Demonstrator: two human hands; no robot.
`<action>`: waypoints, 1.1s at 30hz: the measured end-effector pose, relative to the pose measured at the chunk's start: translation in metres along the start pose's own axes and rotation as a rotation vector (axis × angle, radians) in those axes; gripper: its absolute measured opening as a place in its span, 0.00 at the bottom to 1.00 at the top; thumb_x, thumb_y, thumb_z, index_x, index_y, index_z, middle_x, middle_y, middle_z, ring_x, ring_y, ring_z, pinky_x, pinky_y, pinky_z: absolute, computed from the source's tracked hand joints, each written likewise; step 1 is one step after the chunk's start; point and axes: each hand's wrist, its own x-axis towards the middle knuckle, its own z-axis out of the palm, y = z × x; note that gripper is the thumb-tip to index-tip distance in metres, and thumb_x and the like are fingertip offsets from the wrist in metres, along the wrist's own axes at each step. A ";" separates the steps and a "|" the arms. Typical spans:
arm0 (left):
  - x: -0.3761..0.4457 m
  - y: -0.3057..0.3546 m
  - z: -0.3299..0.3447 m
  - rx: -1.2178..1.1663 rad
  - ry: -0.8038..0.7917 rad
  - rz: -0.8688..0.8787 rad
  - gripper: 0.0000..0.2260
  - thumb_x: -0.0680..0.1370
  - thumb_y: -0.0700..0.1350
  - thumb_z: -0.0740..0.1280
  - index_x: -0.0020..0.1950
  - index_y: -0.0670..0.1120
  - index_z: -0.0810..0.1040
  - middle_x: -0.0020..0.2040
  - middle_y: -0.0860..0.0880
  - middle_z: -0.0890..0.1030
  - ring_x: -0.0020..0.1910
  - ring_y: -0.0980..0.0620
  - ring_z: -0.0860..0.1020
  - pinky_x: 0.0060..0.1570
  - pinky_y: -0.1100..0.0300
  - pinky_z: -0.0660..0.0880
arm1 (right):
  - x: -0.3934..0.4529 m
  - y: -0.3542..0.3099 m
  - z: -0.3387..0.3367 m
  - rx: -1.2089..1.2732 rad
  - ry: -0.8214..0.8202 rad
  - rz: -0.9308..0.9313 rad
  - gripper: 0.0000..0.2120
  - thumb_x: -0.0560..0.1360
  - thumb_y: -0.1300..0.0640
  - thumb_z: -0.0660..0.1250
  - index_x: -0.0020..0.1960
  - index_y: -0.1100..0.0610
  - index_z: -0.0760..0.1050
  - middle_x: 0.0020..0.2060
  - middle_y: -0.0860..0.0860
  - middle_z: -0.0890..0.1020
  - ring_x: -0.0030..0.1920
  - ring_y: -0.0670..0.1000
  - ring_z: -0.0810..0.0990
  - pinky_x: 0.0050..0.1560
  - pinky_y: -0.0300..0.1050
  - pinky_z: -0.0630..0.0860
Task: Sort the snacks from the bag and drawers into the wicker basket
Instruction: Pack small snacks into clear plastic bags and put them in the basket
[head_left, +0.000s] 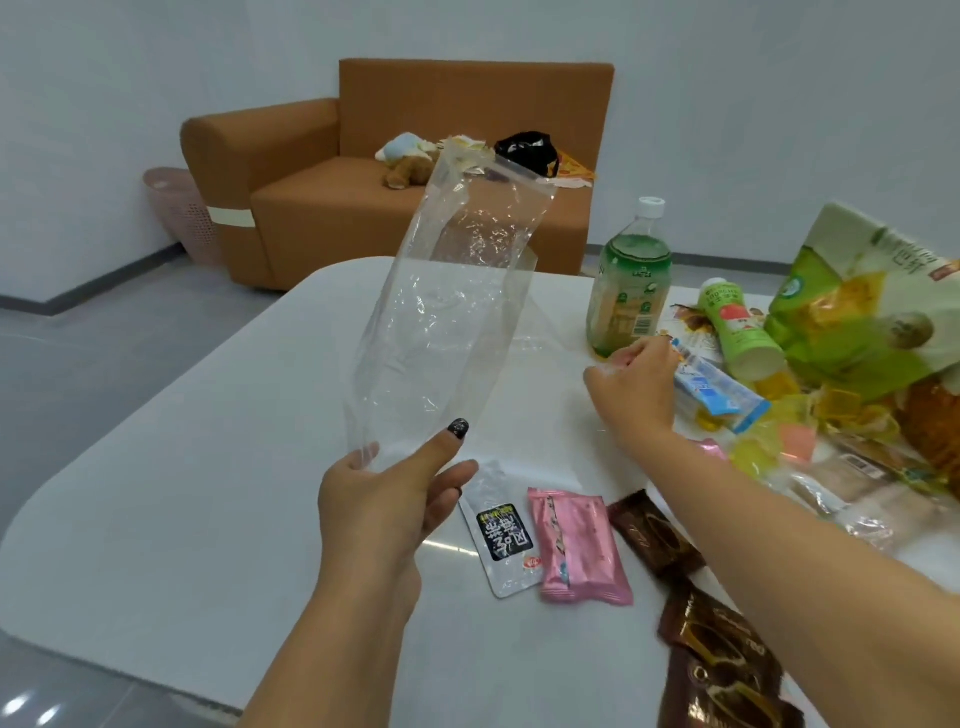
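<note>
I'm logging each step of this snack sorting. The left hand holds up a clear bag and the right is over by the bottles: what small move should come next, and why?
Probably close the right hand on the blue packet right beside its fingers and lift it. The left hand grips the clear bag, which looks empty, while snacks still lie on the table. No wicker basket shows here.
</note>
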 end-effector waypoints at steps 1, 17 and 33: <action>-0.001 0.000 0.002 -0.005 -0.008 -0.001 0.40 0.67 0.38 0.79 0.74 0.41 0.61 0.43 0.43 0.83 0.30 0.54 0.84 0.25 0.67 0.76 | 0.010 0.005 -0.004 -0.071 -0.003 0.053 0.23 0.70 0.52 0.72 0.58 0.55 0.64 0.58 0.54 0.67 0.51 0.55 0.72 0.47 0.49 0.71; -0.006 -0.009 0.036 0.046 -0.086 -0.040 0.45 0.67 0.39 0.80 0.77 0.41 0.57 0.40 0.45 0.83 0.31 0.54 0.84 0.26 0.68 0.77 | 0.038 0.006 -0.016 -0.502 -0.422 0.026 0.16 0.82 0.55 0.51 0.63 0.62 0.70 0.61 0.62 0.73 0.62 0.64 0.71 0.63 0.56 0.69; -0.039 -0.027 0.007 0.861 -0.386 0.202 0.37 0.66 0.41 0.80 0.70 0.54 0.67 0.46 0.47 0.85 0.28 0.46 0.81 0.27 0.61 0.74 | -0.121 0.037 -0.244 0.358 -0.439 -0.105 0.12 0.76 0.44 0.61 0.53 0.49 0.76 0.28 0.54 0.72 0.23 0.47 0.65 0.22 0.36 0.62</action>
